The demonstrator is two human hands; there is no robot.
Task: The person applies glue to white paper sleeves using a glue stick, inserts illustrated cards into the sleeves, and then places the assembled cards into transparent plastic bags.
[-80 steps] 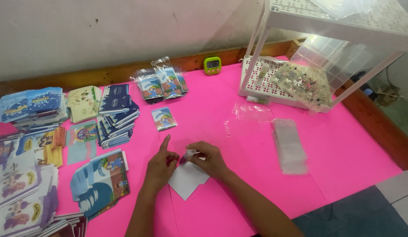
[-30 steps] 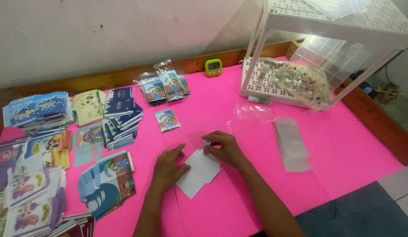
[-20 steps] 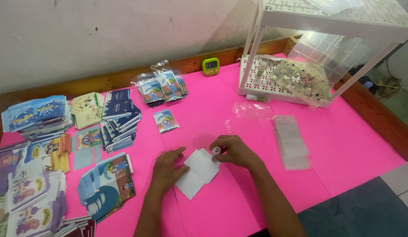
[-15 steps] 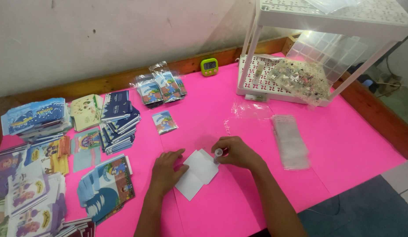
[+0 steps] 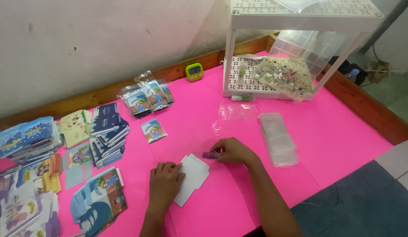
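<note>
A white folded paper envelope [image 5: 194, 175] lies flat on the pink table [image 5: 335, 123] in front of me. My left hand [image 5: 165, 184] rests on its left edge, fingers curled down on the paper. Just right of the envelope, my right hand [image 5: 233, 151] holds a small purple stick-shaped object [image 5: 210, 155], which lies level and points left toward the envelope flap.
A stack of clear plastic sleeves [image 5: 277, 138] and a loose clear bag [image 5: 232, 116] lie to the right. Piles of printed cards [image 5: 107, 131] and bagged packets [image 5: 147, 94] cover the left side. A white shelf rack [image 5: 296, 39] and a green timer [image 5: 194, 71] stand at the back.
Both hands moved from pinching something small above the envelope to lying apart. The left hand settled on the envelope's left edge; the right now holds the purple stick beside it.
</note>
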